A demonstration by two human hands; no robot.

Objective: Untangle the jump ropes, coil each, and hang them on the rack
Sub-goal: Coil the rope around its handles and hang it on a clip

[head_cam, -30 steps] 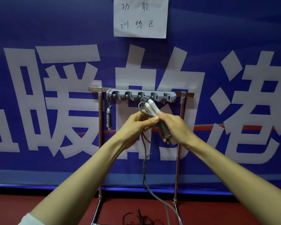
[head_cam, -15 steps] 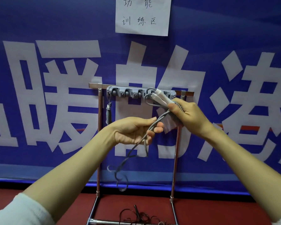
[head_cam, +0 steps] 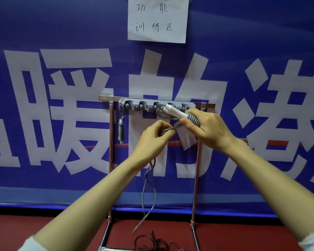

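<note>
Right hand (head_cam: 210, 129), right of centre: grip closed round the ribbed grey handle (head_cam: 179, 115), its white tip pointing up-left at the hook strip of the rack (head_cam: 152, 105). Whether a second handle lies behind it, I cannot tell. Left hand (head_cam: 152, 140), centre: thumb and fingers pinch the grey cord (head_cam: 169, 130) just below the handle. The rest of the cord drops slack toward lower centre. Judgement: cord light, limp and smooth, likely to spring out of a coil, so take it close to the handle and gather loops into the palm. The handle is rigid and ribbed, a secure hold. Count: one grey rope in hand. One hung handle (head_cam: 121, 130) at the leftmost hook. One dark tangle (head_cam: 156, 243) on the floor (head_cam: 43, 229), bottom centre. Five holders on the strip, as far as I can count.
</note>
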